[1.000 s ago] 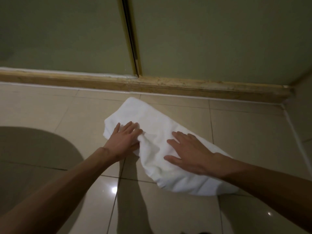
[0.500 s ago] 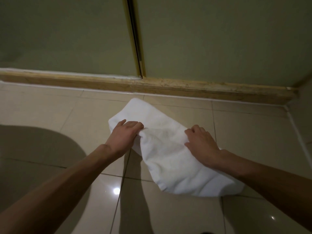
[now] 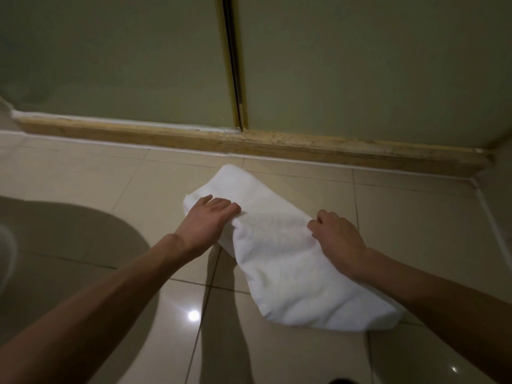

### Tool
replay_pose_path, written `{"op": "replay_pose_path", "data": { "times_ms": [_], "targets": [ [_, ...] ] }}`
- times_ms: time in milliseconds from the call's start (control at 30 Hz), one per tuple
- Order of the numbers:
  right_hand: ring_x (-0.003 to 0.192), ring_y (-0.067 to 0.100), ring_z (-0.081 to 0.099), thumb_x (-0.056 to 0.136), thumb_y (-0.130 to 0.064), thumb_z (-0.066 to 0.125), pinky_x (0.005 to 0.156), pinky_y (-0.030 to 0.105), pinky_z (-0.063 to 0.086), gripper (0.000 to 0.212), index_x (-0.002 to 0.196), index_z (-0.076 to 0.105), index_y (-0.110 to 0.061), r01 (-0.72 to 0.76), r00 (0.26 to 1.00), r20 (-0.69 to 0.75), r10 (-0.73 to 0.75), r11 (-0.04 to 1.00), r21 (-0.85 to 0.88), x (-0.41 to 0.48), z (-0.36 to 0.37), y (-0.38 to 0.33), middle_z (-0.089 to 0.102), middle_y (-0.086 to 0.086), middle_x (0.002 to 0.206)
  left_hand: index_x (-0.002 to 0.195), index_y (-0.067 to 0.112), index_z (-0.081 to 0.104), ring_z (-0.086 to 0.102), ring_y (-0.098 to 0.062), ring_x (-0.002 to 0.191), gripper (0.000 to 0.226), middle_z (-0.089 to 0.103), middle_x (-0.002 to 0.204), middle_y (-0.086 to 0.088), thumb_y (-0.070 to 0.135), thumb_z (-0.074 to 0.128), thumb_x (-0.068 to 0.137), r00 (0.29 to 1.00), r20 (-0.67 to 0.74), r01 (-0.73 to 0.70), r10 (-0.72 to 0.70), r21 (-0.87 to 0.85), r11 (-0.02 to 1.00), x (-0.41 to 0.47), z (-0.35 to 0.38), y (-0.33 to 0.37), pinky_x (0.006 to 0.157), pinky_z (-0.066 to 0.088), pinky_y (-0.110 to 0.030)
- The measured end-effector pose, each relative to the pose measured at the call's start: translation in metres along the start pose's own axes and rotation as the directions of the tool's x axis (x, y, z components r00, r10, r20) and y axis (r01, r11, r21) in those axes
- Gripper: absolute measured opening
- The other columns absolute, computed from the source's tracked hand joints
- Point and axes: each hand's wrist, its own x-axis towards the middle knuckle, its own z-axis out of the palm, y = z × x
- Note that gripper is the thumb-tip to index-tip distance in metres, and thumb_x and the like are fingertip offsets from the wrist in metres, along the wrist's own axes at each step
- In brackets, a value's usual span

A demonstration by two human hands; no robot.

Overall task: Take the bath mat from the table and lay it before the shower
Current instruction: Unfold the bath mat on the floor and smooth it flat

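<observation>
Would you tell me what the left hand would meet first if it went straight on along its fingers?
More of the bath mat: the left hand grips its fold, and its fingers point across it towards the shower sill, though depth is unclear.

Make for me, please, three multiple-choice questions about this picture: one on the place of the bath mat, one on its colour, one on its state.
1. Where does the bath mat lie?
A. on a table
B. on the tiled floor, near the shower door's sill
C. inside a basket

2. What colour is it?
A. white
B. blue
C. grey

3. In what state is it?
A. spread flat, untouched
B. rolled tight, untouched
C. folded over, gripped at two places

Key: 1 B, floor tiles show all around it; 2 A, the cloth is plain white; 3 C, the left hand and the right hand curl their fingers on its folds.
</observation>
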Motion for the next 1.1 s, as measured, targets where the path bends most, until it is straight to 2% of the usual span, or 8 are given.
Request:
{"op": "replay_pose_path", "data": {
  "times_ms": [267, 367, 467, 667, 767, 867, 967, 1100],
  "targets": [
    [0.081, 0.027, 0.050, 0.072, 0.008, 0.052, 0.060, 0.033, 0.025, 0.023, 0.084, 0.052, -0.012, 0.004, 0.998, -0.068, -0.004, 1.000, 0.007, 0.009, -0.006, 0.001, 0.050, 0.011, 0.096, 0.101, 0.011, 0.063, 0.060, -0.028, 0.084, 0.036, 0.066, 0.090, -0.005, -0.010, 0.063, 0.072, 1.000, -0.029, 0.000, 0.000, -0.012, 1.000, -0.001, -0.003, 0.004, 0.076, 0.039, -0.034],
    [0.088, 0.024, 0.051, 0.085, -0.004, 0.055, 0.068, 0.031, 0.036, 0.020, 0.102, 0.056, -0.015, 0.026, 0.988, -0.155, 0.000, 0.986, 0.164, 0.006, 0.000, -0.003, 0.053, 0.008, 0.111, 0.100, 0.010, 0.064, 0.060, -0.028, 0.080, 0.035, 0.067, 0.089, -0.007, -0.011, 0.063, 0.072, 0.999, -0.045, 0.007, -0.008, -0.031, 0.999, -0.001, -0.003, 0.005, 0.075, 0.041, -0.034],
    [0.125, 0.024, 0.041, 0.094, -0.034, 0.052, 0.098, 0.034, 0.032, 0.051, 0.142, 0.037, -0.022, 0.149, 0.988, -0.086, -0.131, 0.955, 0.257, 0.007, 0.008, -0.015, 0.038, 0.007, 0.145, 0.099, 0.009, 0.064, 0.061, -0.029, 0.078, 0.035, 0.067, 0.088, -0.008, -0.011, 0.065, 0.071, 0.999, -0.048, -0.010, 0.008, -0.034, 0.999, 0.000, -0.002, 0.005, 0.075, 0.043, -0.036],
    [0.143, 0.017, 0.015, 0.086, -0.060, 0.051, 0.111, 0.039, 0.011, 0.084, 0.150, 0.014, -0.021, 0.219, 0.975, -0.016, -0.220, 0.954, 0.205, 0.014, 0.009, -0.026, 0.021, 0.000, 0.156, 0.106, 0.009, 0.063, 0.063, -0.029, 0.089, 0.035, 0.068, 0.097, -0.009, -0.007, 0.065, 0.075, 1.000, 0.001, -0.020, 0.020, -0.024, 1.000, -0.005, 0.004, 0.003, 0.082, 0.045, -0.039],
    [0.139, 0.021, 0.026, 0.090, -0.048, 0.053, 0.110, 0.041, 0.016, 0.065, 0.143, 0.036, -0.016, 0.248, 0.968, -0.092, -0.236, 0.954, 0.169, 0.015, 0.013, -0.030, 0.034, 0.005, 0.149, 0.111, 0.010, 0.064, 0.064, -0.028, 0.100, 0.044, 0.068, 0.107, -0.008, -0.007, 0.071, 0.071, 0.998, 0.055, -0.044, 0.044, 0.001, 0.999, -0.010, 0.004, 0.000, 0.091, 0.046, -0.045],
    [0.119, 0.028, 0.053, 0.085, -0.032, 0.066, 0.097, 0.043, 0.036, 0.033, 0.110, 0.066, -0.011, 0.295, 0.942, -0.212, -0.260, 0.943, 0.156, 0.016, 0.017, -0.040, 0.059, 0.010, 0.126, 0.114, 0.009, 0.065, 0.064, -0.029, 0.106, 0.046, 0.068, 0.115, -0.010, -0.006, 0.074, 0.071, 0.993, 0.092, -0.073, 0.072, 0.006, 0.997, -0.016, 0.004, -0.001, 0.092, 0.047, -0.050],
    [0.098, 0.027, 0.065, 0.076, -0.023, 0.076, 0.083, 0.041, 0.048, 0.019, 0.091, 0.071, -0.011, 0.296, 0.919, -0.323, -0.227, 0.937, 0.184, 0.014, 0.015, -0.043, 0.069, 0.007, 0.104, 0.117, 0.008, 0.063, 0.063, -0.030, 0.110, 0.044, 0.066, 0.119, -0.012, -0.004, 0.071, 0.075, 0.991, 0.118, -0.057, 0.057, -0.004, 0.998, -0.019, 0.005, -0.001, 0.093, 0.046, -0.052],
    [0.083, 0.023, 0.069, 0.076, -0.020, 0.072, 0.072, 0.038, 0.055, 0.018, 0.091, 0.072, -0.010, 0.335, 0.848, -0.498, -0.182, 0.912, 0.235, 0.007, 0.009, -0.041, 0.073, 0.004, 0.093, 0.130, 0.010, 0.055, 0.049, -0.029, 0.127, 0.043, 0.054, 0.136, -0.013, 0.003, 0.055, 0.087, 0.983, 0.180, 0.033, -0.025, -0.042, 0.999, -0.017, 0.007, -0.006, 0.106, 0.034, -0.048]
  ]
}}
